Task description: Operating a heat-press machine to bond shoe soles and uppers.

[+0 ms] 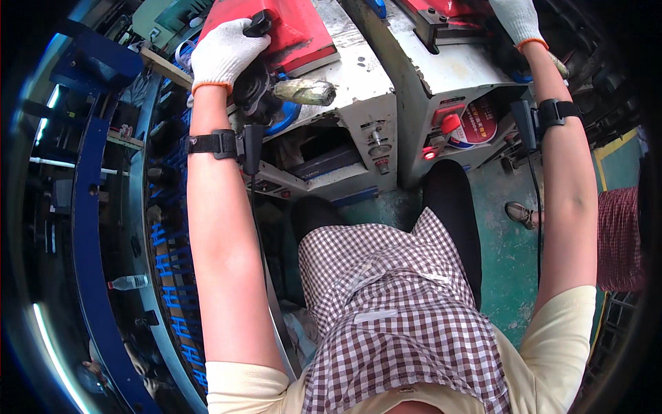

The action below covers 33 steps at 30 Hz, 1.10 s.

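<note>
My left hand, in a white knit glove with an orange cuff, is closed around a black knob beside a red machine cover. Below it a handle wrapped in worn tape sticks out over a blue handwheel. My right hand, gloved the same way, reaches to the upper edge beside a second red machine part. Its fingers are cut off or hidden there, so what it touches does not show.
Two white machine cabinets stand ahead, one with a red switch and a lit red lamp. A blue rack frame and a plastic bottle are at left. Another person's shoe is on the green floor.
</note>
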Each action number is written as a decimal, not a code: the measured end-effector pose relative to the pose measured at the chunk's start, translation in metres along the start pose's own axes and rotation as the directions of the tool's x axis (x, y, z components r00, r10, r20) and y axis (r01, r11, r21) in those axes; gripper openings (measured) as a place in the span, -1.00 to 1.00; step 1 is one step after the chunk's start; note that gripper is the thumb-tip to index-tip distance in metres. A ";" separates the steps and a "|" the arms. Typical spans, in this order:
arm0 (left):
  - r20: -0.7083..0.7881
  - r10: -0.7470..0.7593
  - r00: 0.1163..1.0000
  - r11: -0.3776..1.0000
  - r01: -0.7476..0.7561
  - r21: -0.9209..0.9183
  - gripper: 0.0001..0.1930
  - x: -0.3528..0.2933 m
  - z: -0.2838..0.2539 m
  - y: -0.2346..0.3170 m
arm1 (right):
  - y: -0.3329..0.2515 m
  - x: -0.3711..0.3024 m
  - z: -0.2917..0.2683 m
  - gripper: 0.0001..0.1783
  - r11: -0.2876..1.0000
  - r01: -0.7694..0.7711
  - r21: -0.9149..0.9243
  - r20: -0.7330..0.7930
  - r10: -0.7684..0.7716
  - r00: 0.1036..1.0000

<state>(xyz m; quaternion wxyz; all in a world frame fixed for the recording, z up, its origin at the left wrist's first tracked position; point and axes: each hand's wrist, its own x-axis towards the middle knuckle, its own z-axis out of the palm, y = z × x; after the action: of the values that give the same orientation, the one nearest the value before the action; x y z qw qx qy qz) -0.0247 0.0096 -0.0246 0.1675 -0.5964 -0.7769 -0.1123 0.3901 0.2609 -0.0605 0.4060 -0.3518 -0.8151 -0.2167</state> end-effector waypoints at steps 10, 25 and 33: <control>0.028 -0.016 0.999 1.000 0.016 -0.004 -0.48 0.005 0.007 -0.007 | 0.007 -0.001 0.009 -0.62 0.993 0.075 -0.087 0.010 -0.075 0.997; 0.049 0.011 0.999 0.999 -0.012 0.034 -0.47 0.014 0.013 -0.015 | 0.015 -0.002 0.017 -0.68 0.992 0.084 -0.099 0.004 -0.084 0.996; 0.027 0.017 0.999 0.999 -0.018 0.042 -0.46 0.012 0.013 -0.018 | 0.008 -0.001 0.014 -0.63 1.000 0.001 -0.003 -0.007 -0.001 1.000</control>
<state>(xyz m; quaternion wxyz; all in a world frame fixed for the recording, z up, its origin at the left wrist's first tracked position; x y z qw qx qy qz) -0.0463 0.0201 -0.0310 0.1706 -0.6009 -0.7761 -0.0863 0.3894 0.2742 -0.0687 0.4084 -0.3511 -0.8135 -0.2194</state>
